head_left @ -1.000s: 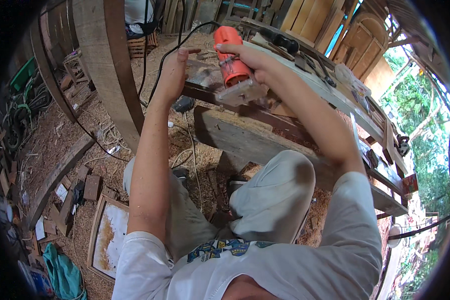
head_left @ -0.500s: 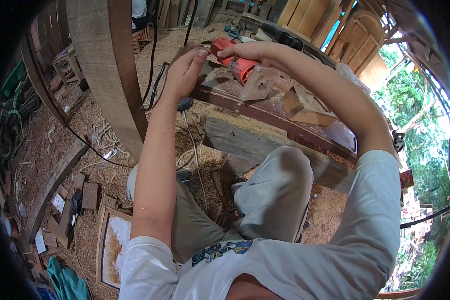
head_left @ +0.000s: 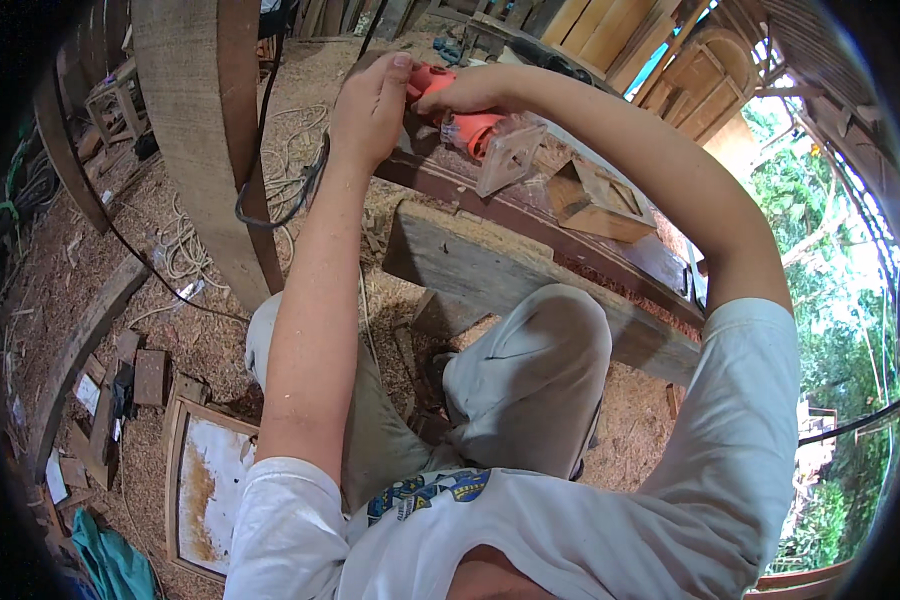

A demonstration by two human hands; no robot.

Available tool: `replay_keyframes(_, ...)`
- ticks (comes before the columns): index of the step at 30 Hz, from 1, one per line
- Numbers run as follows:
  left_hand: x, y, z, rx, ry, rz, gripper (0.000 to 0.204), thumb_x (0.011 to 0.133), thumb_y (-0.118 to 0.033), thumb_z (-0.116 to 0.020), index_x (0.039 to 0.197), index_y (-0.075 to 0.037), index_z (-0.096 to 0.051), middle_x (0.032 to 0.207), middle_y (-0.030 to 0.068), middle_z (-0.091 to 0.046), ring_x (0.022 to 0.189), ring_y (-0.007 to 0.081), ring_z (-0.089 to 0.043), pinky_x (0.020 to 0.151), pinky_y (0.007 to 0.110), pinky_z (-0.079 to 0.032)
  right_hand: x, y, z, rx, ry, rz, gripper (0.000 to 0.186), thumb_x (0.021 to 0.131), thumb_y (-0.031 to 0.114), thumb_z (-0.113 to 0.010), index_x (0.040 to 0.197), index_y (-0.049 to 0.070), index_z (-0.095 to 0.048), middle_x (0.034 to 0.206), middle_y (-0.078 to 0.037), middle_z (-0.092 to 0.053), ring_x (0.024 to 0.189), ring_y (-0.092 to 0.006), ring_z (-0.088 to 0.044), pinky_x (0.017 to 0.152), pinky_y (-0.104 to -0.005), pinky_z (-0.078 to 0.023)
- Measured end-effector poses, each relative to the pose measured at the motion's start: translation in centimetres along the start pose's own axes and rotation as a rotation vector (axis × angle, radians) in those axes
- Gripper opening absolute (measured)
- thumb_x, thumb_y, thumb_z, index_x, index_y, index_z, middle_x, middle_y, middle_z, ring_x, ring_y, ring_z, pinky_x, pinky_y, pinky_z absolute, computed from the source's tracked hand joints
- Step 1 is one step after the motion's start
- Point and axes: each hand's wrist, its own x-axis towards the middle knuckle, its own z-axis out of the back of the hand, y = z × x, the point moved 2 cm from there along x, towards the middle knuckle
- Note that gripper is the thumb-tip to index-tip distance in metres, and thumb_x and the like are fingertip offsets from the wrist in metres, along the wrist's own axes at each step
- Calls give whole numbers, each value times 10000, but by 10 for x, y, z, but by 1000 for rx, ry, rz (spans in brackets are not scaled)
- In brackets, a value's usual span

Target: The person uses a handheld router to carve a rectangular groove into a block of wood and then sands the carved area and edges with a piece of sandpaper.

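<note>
My right hand [head_left: 465, 92] is wrapped around the red body of a trim router [head_left: 473, 130], which lies tilted over the bench. The router's clear plastic base [head_left: 511, 155] faces right, toward the near side. My left hand [head_left: 368, 112] is closed at the router's far left end, its thumb up against the red housing. The other left fingers are mostly hidden, so what they grip cannot be made out. A wooden block [head_left: 602, 203] with a squared recess rests on the bench, right of the clear base and apart from both hands.
The dark red bench [head_left: 435, 185] runs diagonally under the tool, with a weathered plank [head_left: 465, 250] along its near side. A tall timber [head_left: 195, 130] rises at left. A black cable [head_left: 270, 222] loops beside my left forearm. Shavings cover the floor around a framed panel [head_left: 205, 490].
The whole view has shifted slightly, so the bench and hands appear further left and up. The wooden block shows a different side and looks turned. The black cable loop hangs lower beside my left forearm.
</note>
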Motion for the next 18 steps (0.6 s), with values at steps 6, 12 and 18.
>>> replay_keyframes(6, 2, -13, -12, -49, -60, -63, 547, 1185, -457, -437, 1140, -6, -744, 904, 190, -764, 887, 376, -754, 814, 459, -563, -8, -8, 4, -74, -11, -30, 428, 958, 554, -750, 1122, 168, -663, 799, 7, -679, 592, -183, -679, 571, -400, -547)
replay_keyframes(12, -2, -14, -14, -53, -109, 25, 665, 1201, -522, -334, 1170, -1, -747, 1036, 182, -793, 958, 326, -761, 863, 430, -572, -50, 18, 9, -264, 4, -61, 755, 847, 743, -771, 1290, 132, -762, 1194, -128, -741, 907, -285, -729, 756, -457, -593)
replay_keyframes(18, 2, -9, -15, -16, -157, 123, 740, 1194, -579, -279, 1184, -8, -750, 1037, 196, -772, 996, 366, -745, 897, 465, -543, -61, 16, 8, -147, 6, -83, 700, 870, 700, -767, 1256, 115, -743, 1050, -87, -760, 845, -248, -765, 762, -472, -615)
